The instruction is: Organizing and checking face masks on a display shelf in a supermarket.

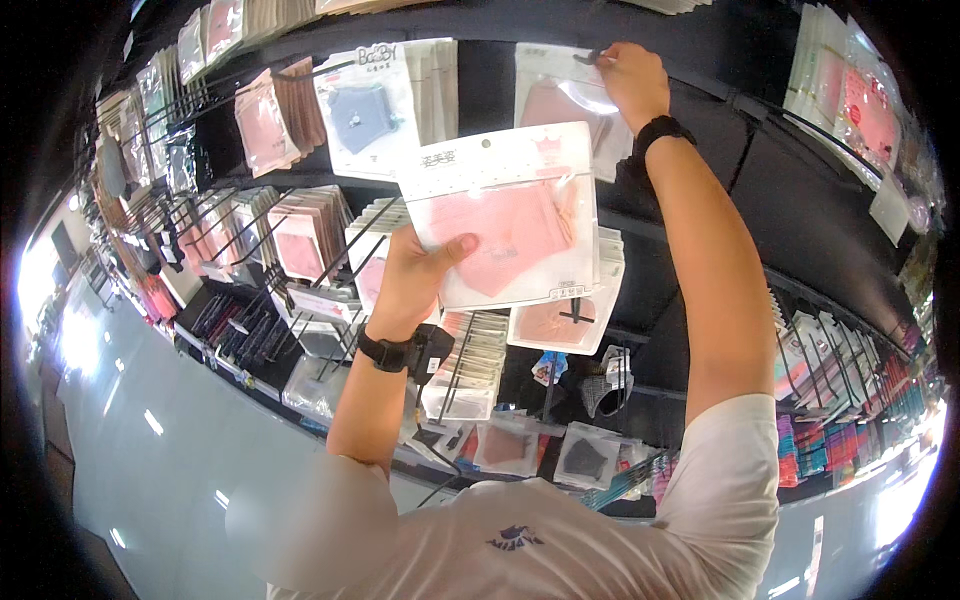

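Observation:
My left hand (420,274) grips the lower left side of a white plastic package with a pink fabric face mask inside (510,225), its thumb across the front. The package is upright, with a round hanging hole near its top edge. Higher and to the right, my right hand (636,82) has its fingers closed around the end of a dark display hook (589,58). Behind that hook hangs another white package with a dusty-pink mask (551,105), partly covered by the held package. Whether the fingers also pinch this package cannot be told.
Packaged masks hang on hooks across the black display wall, among them a blue one (360,116) at the upper left and pink ones (300,244) below. Bare hook rods jut out at the left. A package with a pinkish mask (566,322) hangs just under the held one.

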Demonstrator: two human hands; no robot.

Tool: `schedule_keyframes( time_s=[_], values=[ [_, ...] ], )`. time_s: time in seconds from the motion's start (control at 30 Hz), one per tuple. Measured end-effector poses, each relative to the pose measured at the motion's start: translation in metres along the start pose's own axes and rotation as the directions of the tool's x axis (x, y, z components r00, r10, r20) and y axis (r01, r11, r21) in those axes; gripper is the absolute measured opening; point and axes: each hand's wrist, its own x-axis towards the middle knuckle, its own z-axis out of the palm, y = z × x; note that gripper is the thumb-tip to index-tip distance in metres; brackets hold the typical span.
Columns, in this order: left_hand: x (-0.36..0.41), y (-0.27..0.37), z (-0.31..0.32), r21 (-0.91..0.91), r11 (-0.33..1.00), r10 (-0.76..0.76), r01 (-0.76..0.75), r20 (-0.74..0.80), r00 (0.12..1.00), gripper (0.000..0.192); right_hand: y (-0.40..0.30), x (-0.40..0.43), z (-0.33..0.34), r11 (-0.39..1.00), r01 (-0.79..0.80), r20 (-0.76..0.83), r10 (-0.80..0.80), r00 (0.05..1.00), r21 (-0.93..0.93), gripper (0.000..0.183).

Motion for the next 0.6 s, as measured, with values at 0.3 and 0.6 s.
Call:
schedule_keyframes(
  time_s=[0.3, 0.6],
  values=[
    [-0.011, 0.024, 0.009, 0.259, 0.963, 0.094, -0.077, -0.054, 0.994, 0.028, -0.008, -0.049, -0.026, 0.933, 0.352, -0.388, -0.297, 0.872, 0.077, 0.027],
    [-0.001, 0.021, 0.014, 0.339, 0.925, 0.202, -0.170, -0.061, 0.977, 0.027, -0.062, -0.118, -0.112, 0.687, 0.042, 0.193, -0.262, 0.946, 0.725, 0.027]
  ],
)
